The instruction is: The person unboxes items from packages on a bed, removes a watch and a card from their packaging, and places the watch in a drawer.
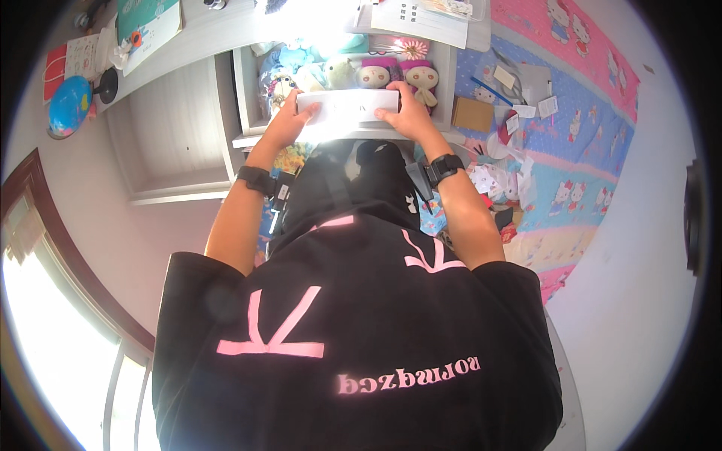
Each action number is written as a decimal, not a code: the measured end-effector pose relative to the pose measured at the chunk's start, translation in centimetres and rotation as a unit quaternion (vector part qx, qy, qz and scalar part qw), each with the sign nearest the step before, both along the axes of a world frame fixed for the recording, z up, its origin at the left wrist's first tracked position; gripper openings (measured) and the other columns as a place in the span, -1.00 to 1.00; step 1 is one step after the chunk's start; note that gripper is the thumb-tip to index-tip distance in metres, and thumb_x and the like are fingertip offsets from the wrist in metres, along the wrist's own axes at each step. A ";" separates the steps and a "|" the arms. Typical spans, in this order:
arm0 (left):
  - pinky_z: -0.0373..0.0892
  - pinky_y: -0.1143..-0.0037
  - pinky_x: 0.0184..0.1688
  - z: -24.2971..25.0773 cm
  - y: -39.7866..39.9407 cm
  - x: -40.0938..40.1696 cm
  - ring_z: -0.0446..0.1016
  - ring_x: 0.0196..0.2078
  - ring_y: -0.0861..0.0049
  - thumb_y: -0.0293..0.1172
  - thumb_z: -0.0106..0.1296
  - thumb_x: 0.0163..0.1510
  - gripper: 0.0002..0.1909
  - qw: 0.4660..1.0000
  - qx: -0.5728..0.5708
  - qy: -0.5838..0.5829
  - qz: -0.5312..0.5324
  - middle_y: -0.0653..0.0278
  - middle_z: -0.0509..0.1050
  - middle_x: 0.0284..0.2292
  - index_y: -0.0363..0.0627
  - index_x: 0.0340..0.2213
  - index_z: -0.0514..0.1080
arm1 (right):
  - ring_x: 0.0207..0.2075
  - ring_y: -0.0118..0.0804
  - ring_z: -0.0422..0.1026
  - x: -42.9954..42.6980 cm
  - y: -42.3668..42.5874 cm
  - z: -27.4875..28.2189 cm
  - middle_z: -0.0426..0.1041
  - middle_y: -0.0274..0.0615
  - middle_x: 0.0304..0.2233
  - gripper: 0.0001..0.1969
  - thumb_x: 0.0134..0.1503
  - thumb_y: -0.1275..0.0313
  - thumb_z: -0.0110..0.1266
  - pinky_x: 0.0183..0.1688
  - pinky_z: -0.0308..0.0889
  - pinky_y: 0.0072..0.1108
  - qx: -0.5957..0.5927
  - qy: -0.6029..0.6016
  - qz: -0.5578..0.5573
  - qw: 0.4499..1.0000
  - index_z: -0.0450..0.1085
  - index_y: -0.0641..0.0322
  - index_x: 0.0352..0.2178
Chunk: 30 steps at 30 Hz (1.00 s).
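A white box [345, 110] is held level between my two hands at the front of an open drawer [447, 84]. My left hand [289, 118] grips its left end, thumb on the near face. At the right end, my right hand [407, 113] holds it the same way. Soft toys lie in the drawer behind the box: two dolls with purple hats, one doll [374, 75] beside another doll [422, 79], a pale green plush toy [339, 72] and light blue plush [294, 56]. A pink flower-shaped item [414, 49] lies above the right doll. Glare hides part of the drawer's back.
Above the drawer is a desk top [208, 28] with a green book [148, 28] and papers [418, 23]. A small globe [70, 106] stands left. An open compartment [169, 124] adjoins the drawer. Right, a patterned bedspread [592, 132] carries a cardboard box [472, 114] and loose papers.
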<state>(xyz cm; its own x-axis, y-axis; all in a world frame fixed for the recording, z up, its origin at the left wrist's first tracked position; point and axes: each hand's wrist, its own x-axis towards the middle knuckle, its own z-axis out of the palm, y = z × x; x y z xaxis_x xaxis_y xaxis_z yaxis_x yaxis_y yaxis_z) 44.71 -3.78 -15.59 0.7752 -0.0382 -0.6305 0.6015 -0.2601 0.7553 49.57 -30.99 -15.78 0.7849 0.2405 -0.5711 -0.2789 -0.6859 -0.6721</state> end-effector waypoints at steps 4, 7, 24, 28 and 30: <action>0.31 0.50 -0.18 -1.3 0.8 -1.5 0.40 -0.24 0.48 -0.21 0.04 0.10 -0.58 0.998 0.024 0.035 -0.041 0.09 0.43 -0.28 -0.25 -0.13 0.24 | -0.17 0.00 0.41 -2.3 -1.0 -2.2 0.41 0.06 -0.25 -0.42 -0.14 0.23 0.26 -0.13 0.29 -0.37 0.047 0.001 0.007 0.999 0.18 0.11 -0.11; 0.30 0.49 -0.16 -2.4 1.0 -3.5 0.40 -0.23 0.45 -0.26 0.07 0.07 -0.60 0.996 0.014 0.049 -0.067 0.14 0.44 -0.27 -0.23 -0.13 0.27 | -0.33 -0.21 0.38 -3.3 -1.1 -2.9 0.38 -0.10 -0.37 -0.48 -0.12 0.23 0.26 -0.18 0.29 -0.42 0.098 0.068 0.015 0.993 0.19 0.19 -0.20; 0.27 0.56 -0.19 -1.3 3.6 -5.9 0.32 -0.26 0.62 -0.34 0.09 0.05 -0.74 0.992 -0.083 0.091 -0.028 0.35 0.40 -0.36 -0.16 -0.24 0.35 | -0.36 -0.22 0.50 -3.2 -2.1 -3.4 0.53 -0.04 -0.40 -0.69 -0.10 0.27 0.12 -0.25 0.35 -0.49 -0.048 0.173 0.116 0.977 0.50 0.32 -0.38; 0.27 0.57 -0.20 -0.7 3.2 -6.4 0.33 -0.27 0.62 -0.33 0.10 0.04 -0.73 0.992 -0.092 0.081 -0.016 0.35 0.40 -0.36 -0.15 -0.24 0.35 | -0.56 -0.29 0.49 -2.8 -1.2 -4.2 0.49 -0.10 -0.64 -0.64 -0.10 0.16 0.14 -0.39 0.37 -0.50 -0.172 0.140 0.105 0.969 0.50 0.32 -0.58; 0.27 0.57 -0.20 -0.5 3.0 -6.3 0.33 -0.27 0.62 -0.32 0.10 0.04 -0.73 0.992 -0.096 0.086 -0.004 0.35 0.40 -0.36 -0.15 -0.24 0.35 | -0.61 -0.28 0.47 -2.9 -1.6 -6.1 0.47 -0.15 -0.70 -0.63 -0.10 0.13 0.14 -0.42 0.37 -0.50 -0.208 0.114 0.108 0.965 0.49 0.29 -0.64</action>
